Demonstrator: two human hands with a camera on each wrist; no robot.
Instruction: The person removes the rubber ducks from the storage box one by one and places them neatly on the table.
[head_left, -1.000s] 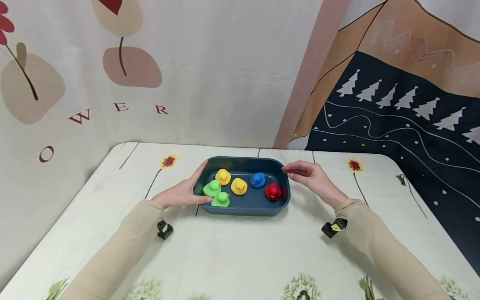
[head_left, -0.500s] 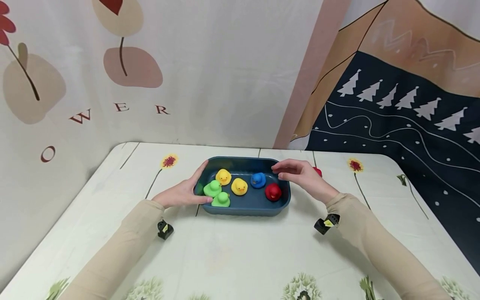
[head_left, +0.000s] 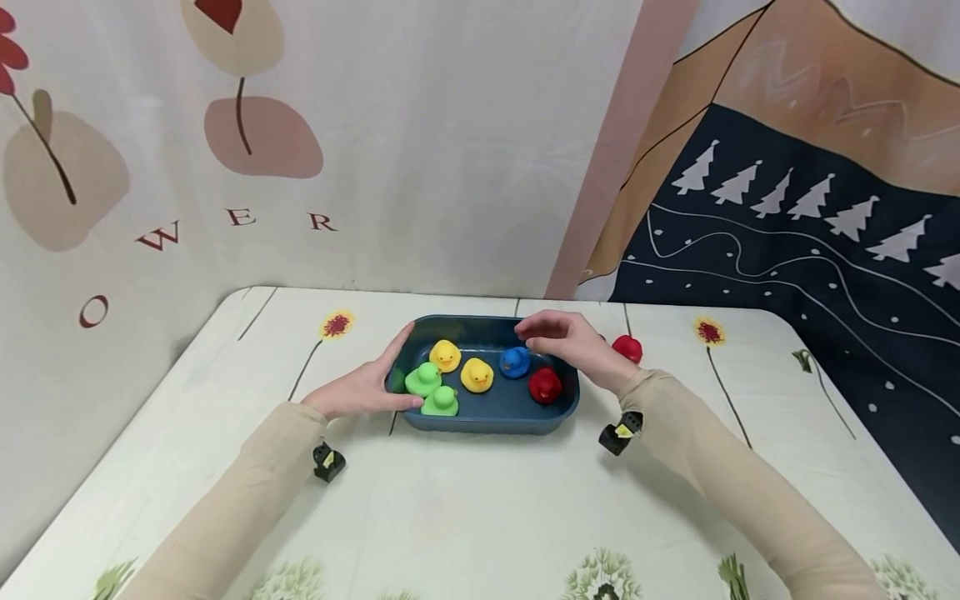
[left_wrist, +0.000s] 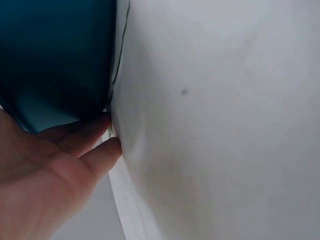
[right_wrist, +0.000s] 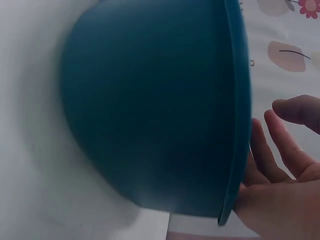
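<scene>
A dark blue plastic tub (head_left: 487,422) stands on the table with small rubber ducks inside. Within it are two yellow ducks, the nearer one (head_left: 477,376) mid-tub, two green ducks, one (head_left: 424,379) by the left wall, a blue duck (head_left: 514,362) and a red duck (head_left: 545,386). My left hand (head_left: 363,389) holds the tub's left end, thumb over the near rim and fingers along the outside. Above the tub's right half hovers my right hand (head_left: 566,340), fingers loosely bent around nothing, close to the blue duck. In the right wrist view, the tub's outer wall (right_wrist: 155,110) hides the ducks.
Another red duck (head_left: 627,349) lies on the table right of the tub, partly behind my right wrist. The table (head_left: 465,508) has a pale flower-print cover. Printed cloth (head_left: 450,183) hangs along the back.
My right hand has moved left, from the tub's right rim to over its inside. The red duck outside the tub has come into sight behind it. My left hand stays put.
</scene>
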